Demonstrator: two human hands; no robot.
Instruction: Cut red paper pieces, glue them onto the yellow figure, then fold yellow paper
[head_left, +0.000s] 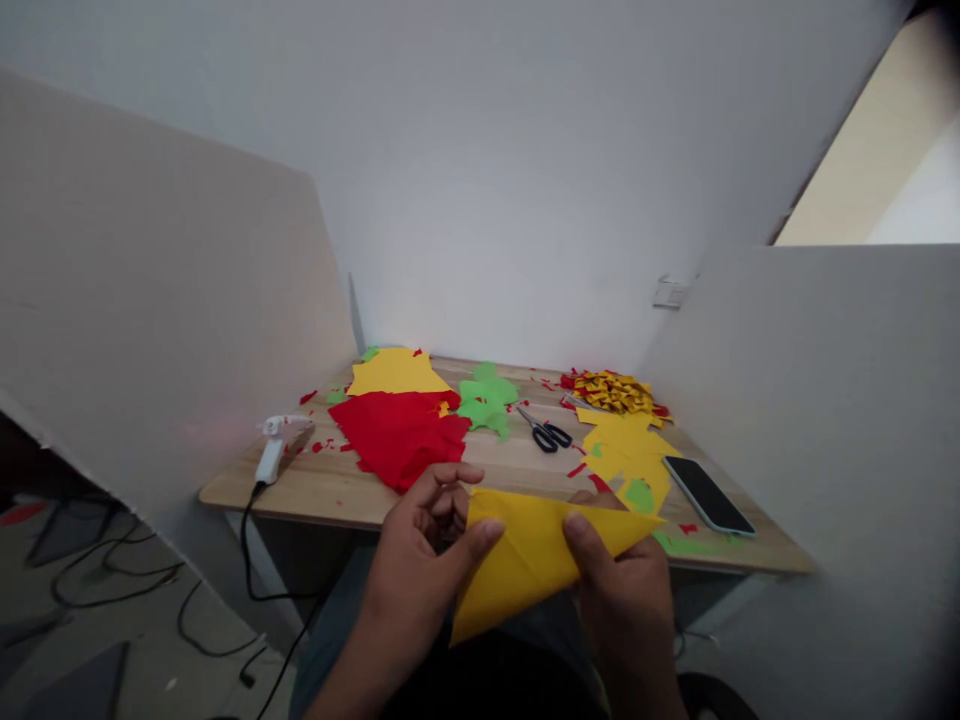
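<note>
A folded yellow paper (pixel 525 550), roughly triangular, is held up between my two hands in front of the table's near edge. My left hand (pixel 427 560) pinches its left side, thumb on the near face and the index finger raised above the top edge. On the right side, my right hand (pixel 619 590) grips it with the thumb across the front and the fingers behind, mostly hidden. Beyond the left hand lies a heap of red paper (pixel 405 435). Black-handled scissors (pixel 545 432) rest on the table behind the yellow paper.
On the wooden table (pixel 495 465) sit a white glue gun (pixel 271 450) with a black cord, yellow sheets (pixel 394 370), green scraps (pixel 487 395), a pile of yellow and red pieces (pixel 615 392), yellow offcuts (pixel 626 445) and a phone (pixel 709 495). Partitions (pixel 825 400) flank both sides.
</note>
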